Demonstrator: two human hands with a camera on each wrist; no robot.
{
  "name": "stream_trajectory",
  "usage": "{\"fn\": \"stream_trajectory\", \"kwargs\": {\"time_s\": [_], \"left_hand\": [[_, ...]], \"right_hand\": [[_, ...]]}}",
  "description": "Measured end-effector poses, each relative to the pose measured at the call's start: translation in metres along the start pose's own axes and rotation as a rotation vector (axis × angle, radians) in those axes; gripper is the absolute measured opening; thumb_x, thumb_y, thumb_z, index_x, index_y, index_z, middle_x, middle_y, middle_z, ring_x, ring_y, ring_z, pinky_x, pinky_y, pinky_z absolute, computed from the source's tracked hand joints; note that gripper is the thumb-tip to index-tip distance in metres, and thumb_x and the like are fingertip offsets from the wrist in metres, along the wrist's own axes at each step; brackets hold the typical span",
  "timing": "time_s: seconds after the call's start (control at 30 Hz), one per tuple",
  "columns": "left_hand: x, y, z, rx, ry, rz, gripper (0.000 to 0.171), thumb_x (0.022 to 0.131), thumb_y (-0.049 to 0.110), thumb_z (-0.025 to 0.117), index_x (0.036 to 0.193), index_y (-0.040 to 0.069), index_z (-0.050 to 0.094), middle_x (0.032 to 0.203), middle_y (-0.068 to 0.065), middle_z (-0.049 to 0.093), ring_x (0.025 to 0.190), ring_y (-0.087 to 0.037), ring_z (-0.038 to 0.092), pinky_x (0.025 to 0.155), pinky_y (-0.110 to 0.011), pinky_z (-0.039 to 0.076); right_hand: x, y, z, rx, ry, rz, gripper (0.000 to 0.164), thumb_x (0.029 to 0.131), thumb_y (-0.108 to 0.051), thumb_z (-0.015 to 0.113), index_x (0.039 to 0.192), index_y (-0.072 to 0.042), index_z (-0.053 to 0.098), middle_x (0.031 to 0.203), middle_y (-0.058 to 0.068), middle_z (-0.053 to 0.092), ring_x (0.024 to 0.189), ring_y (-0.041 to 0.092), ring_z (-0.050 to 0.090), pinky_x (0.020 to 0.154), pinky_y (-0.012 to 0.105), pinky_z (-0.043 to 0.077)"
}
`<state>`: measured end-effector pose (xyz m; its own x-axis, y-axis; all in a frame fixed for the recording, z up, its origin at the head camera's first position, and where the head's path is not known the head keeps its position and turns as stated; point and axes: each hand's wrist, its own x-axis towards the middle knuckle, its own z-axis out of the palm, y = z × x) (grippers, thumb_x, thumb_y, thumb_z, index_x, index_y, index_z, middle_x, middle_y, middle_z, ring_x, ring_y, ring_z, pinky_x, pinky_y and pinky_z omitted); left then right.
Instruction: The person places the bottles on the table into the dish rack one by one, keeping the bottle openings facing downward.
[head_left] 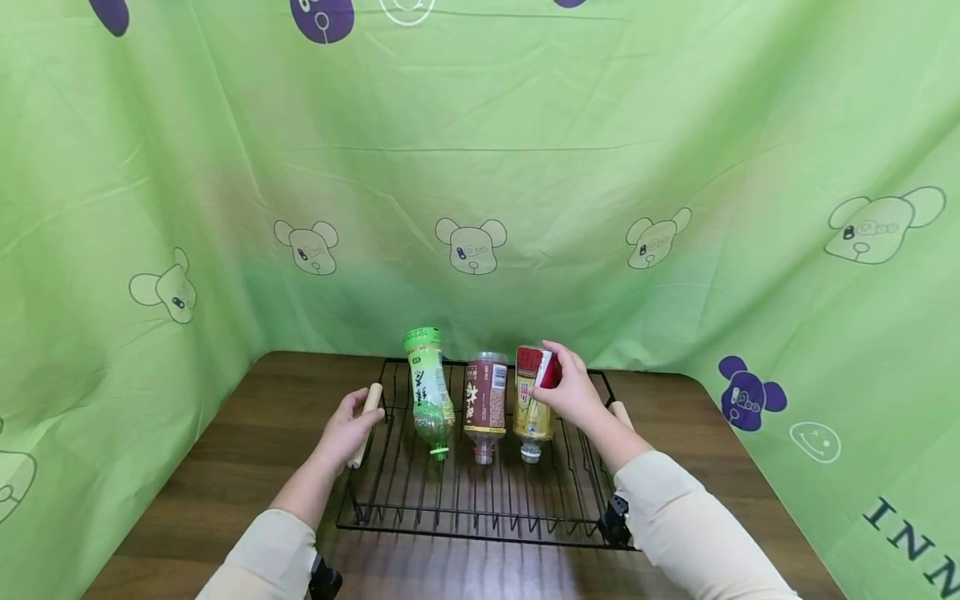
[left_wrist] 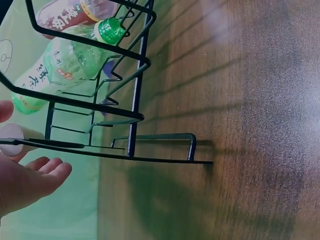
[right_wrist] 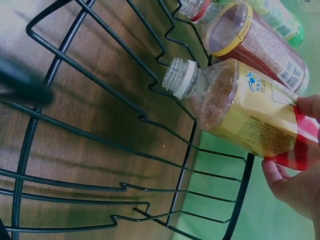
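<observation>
In the head view my left hand (head_left: 354,427) is at the rack's left wooden handle (head_left: 365,425), thumb across it and fingers on its outer side. The left wrist view shows several of those fingers (left_wrist: 47,172) extended past the handle. My right hand (head_left: 572,390) grips the base end of a clear plastic bottle (head_left: 534,421) with a yellow and red label. Its capless neck points toward me over the black wire rack (head_left: 442,529). To its left lie a bottle with a maroon label (head_left: 486,400) and a green bottle (head_left: 430,392), necks also toward me.
The rack stands on a brown wooden table (head_left: 225,467). A second wooden handle (head_left: 621,414) is on the rack's right side, partly behind my right forearm. A green cloth with cartoon heads (head_left: 471,167) hangs around the table's back and sides.
</observation>
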<state>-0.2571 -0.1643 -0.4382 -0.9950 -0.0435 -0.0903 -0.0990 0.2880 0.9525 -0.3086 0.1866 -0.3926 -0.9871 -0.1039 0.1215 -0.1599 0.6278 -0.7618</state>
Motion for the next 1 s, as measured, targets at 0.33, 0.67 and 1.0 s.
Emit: {"fn": "stream_trajectory", "kwargs": {"time_s": [0.33, 0.67, 1.0], "left_hand": [[-0.0012, -0.0025, 0.0, 0.018, -0.079, 0.011, 0.068, 0.095, 0.004, 0.044, 0.156, 0.0, 0.014, 0.158, -0.029, 0.019, 0.142, -0.048, 0.026, 0.113, -0.062, 0.027], [0.0007, -0.0074, -0.0002, 0.007, -0.086, 0.019, 0.068, 0.095, 0.003, 0.042, 0.156, 0.001, 0.012, 0.16, -0.027, 0.016, 0.145, -0.047, 0.021, 0.115, -0.061, 0.024], [0.0019, -0.0096, 0.0003, 0.008, -0.084, 0.025, 0.069, 0.094, 0.004, 0.041, 0.156, 0.002, 0.011, 0.16, -0.027, 0.016, 0.145, -0.047, 0.021, 0.115, -0.062, 0.024]], "right_hand": [[0.0013, 0.0046, 0.0026, -0.026, -0.023, 0.016, 0.085, 0.085, -0.01, 0.072, 0.155, -0.011, 0.024, 0.15, 0.03, 0.027, 0.125, 0.046, 0.049, 0.096, 0.053, 0.05], [0.0063, 0.0085, 0.0071, 0.006, -0.052, 0.038, 0.09, 0.087, -0.01, 0.071, 0.157, -0.008, 0.015, 0.144, 0.028, 0.037, 0.126, 0.043, 0.049, 0.098, 0.051, 0.05], [0.0075, 0.0072, 0.0083, 0.004, -0.064, 0.03, 0.091, 0.089, -0.011, 0.069, 0.158, -0.006, 0.009, 0.136, 0.028, 0.045, 0.121, 0.04, 0.051, 0.099, 0.051, 0.049]]}}
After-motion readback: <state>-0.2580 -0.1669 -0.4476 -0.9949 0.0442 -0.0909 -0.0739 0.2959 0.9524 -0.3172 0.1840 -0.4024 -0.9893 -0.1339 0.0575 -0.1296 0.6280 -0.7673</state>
